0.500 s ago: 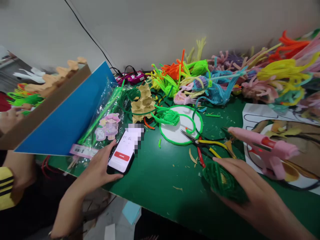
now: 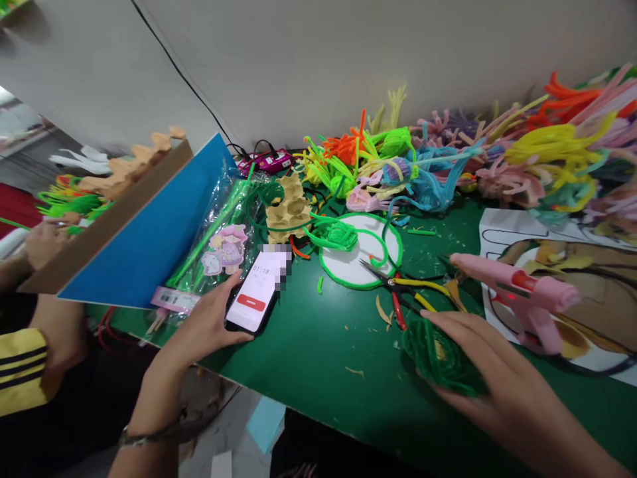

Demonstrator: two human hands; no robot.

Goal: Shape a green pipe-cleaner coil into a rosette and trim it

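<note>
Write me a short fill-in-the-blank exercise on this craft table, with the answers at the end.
1. The left hand rests on a ____ with a lit screen.
2. The right hand covers a dark green pipe-cleaner bundle on the ____ table.
3. The glue gun beside the pliers is ____ in colour.

Answers: phone; green; pink

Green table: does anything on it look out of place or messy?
Yes. Small scraps and pipe-cleaner clippings lie scattered over the green table. The phone under the left hand sits right at the table's edge. The right hand holds a dark green pipe-cleaner bundle.
</note>
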